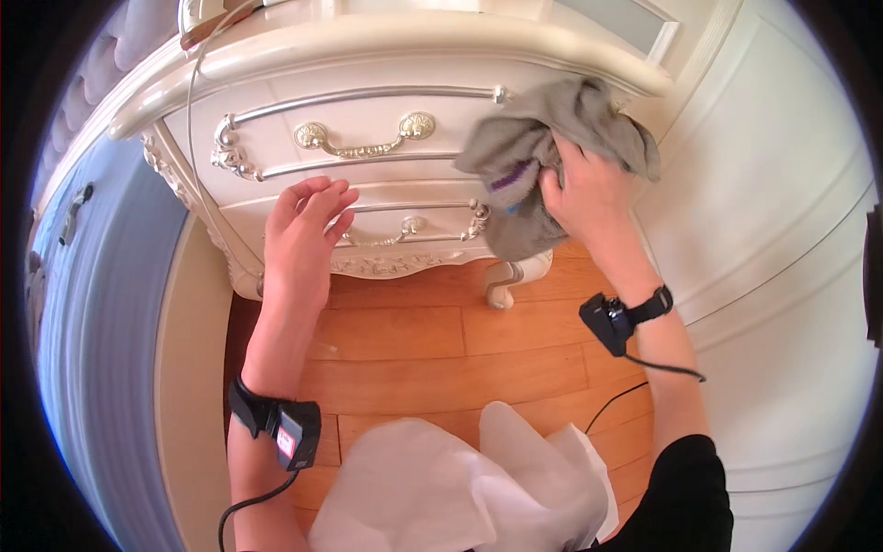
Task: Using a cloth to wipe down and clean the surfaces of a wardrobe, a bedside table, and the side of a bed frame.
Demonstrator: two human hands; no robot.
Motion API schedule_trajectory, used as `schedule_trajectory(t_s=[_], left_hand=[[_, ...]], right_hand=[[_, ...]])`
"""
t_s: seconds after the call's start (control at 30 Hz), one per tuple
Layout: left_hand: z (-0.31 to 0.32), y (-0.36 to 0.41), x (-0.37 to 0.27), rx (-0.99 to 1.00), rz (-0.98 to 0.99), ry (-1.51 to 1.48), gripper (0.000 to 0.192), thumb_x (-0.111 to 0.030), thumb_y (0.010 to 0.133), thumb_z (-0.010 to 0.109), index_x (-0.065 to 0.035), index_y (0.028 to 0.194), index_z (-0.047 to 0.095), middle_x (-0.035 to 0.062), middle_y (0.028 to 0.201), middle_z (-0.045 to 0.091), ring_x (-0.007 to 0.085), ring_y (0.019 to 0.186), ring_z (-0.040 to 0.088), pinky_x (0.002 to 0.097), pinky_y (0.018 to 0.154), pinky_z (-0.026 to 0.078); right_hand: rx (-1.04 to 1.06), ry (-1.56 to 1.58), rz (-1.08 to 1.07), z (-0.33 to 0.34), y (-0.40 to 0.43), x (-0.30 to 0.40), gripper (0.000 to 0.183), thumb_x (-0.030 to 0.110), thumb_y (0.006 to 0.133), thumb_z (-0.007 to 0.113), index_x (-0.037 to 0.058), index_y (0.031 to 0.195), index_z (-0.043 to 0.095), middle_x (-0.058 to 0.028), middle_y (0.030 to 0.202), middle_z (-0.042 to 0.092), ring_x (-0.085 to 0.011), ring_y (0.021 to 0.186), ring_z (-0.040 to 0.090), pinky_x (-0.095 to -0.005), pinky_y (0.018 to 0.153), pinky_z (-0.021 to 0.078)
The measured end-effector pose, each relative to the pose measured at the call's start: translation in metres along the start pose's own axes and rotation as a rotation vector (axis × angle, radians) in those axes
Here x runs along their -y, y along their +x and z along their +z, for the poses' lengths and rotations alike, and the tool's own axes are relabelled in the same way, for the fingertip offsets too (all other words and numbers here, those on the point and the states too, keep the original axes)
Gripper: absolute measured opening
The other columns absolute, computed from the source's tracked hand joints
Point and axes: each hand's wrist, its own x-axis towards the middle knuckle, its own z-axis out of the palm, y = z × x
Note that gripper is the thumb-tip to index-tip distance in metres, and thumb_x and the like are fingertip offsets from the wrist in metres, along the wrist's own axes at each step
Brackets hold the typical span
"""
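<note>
Bunched in my right hand (586,190) is a grey cloth (531,148), pressed against the right end of the nightstand's upper drawer front. A purple mark and a small blue patch show on it. The cloth covers that end of the drawer's silver trim. My left hand (307,217) holds nothing, its fingers loosely curled and slightly apart, in front of the cream nightstand (393,41). It partly hides the lower drawer handle (386,238). The upper drawer's ornate metal handle (365,145) is in plain sight above and to the right of that hand. Both drawers are closed.
A white cable (192,124) hangs down the nightstand's left side. To the left is a bed with blue bedding (117,276). A white panelled door (759,207) stands close on the right. White sheet material (414,490) lies before me above the wooden floor (414,338).
</note>
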Motion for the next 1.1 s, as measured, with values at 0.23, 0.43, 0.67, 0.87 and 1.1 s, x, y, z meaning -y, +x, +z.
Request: schedule_trajectory(t_s=[0.23, 0.43, 0.67, 0.87, 1.1], left_hand=[[0.018, -0.066, -0.023, 0.569, 0.029, 0.135, 0.012, -0.009, 0.081, 0.051, -0.0024, 0.091, 0.054, 0.0078, 0.091, 0.055, 0.0147, 0.084, 0.052, 0.0252, 0.073, 0.041], [0.015, -0.108, -0.055, 0.929, 0.015, -0.060, 0.016, -0.015, 0.077, 0.061, 0.0002, 0.080, 0.062, 0.0192, 0.086, 0.056, 0.0240, 0.076, 0.057, 0.0306, 0.069, 0.044], [0.027, -0.128, -0.066, 0.876, -0.022, -0.179, 0.024, -0.018, 0.073, 0.064, 0.0011, 0.087, 0.058, 0.0188, 0.091, 0.054, 0.0234, 0.078, 0.057, 0.0310, 0.071, 0.044], [0.018, -0.125, -0.055, 0.829, -0.007, -0.067, 0.033, -0.021, 0.068, 0.066, 0.0012, 0.090, 0.055, 0.0168, 0.095, 0.053, 0.0209, 0.080, 0.056, 0.0298, 0.072, 0.044], [-0.008, -0.105, -0.042, 0.511, -0.022, 0.110, 0.042, -0.024, 0.064, 0.068, 0.0013, 0.093, 0.053, 0.0147, 0.099, 0.051, 0.0185, 0.083, 0.055, 0.0285, 0.073, 0.044]], right_hand=[[0.102, -0.039, 0.091, 0.040, -0.089, 0.015, 0.035, 0.016, 0.068, 0.054, 0.0071, 0.102, 0.056, -0.0133, 0.090, 0.058, -0.0336, 0.077, 0.056, -0.0414, 0.074, 0.0442], [0.124, 0.208, 0.037, 0.031, -0.090, 0.031, 0.034, 0.014, 0.067, 0.056, 0.0057, 0.100, 0.056, -0.0120, 0.093, 0.056, -0.0319, 0.083, 0.053, -0.0402, 0.074, 0.0423], [-0.097, 0.019, 0.049, 0.036, -0.016, 0.070, 0.035, 0.019, 0.070, 0.052, 0.0051, 0.102, 0.055, -0.0126, 0.093, 0.054, -0.0292, 0.074, 0.055, -0.0373, 0.066, 0.0454], [0.059, 0.358, 0.031, 0.070, -0.019, 0.131, 0.040, 0.018, 0.067, 0.055, 0.0070, 0.105, 0.053, -0.0144, 0.102, 0.052, -0.0325, 0.087, 0.052, -0.0390, 0.072, 0.0445], [-0.001, 0.170, 0.114, 0.046, -0.033, 0.082, 0.043, 0.018, 0.063, 0.058, 0.0057, 0.104, 0.051, -0.0154, 0.096, 0.054, -0.0322, 0.084, 0.054, -0.0400, 0.072, 0.0448]])
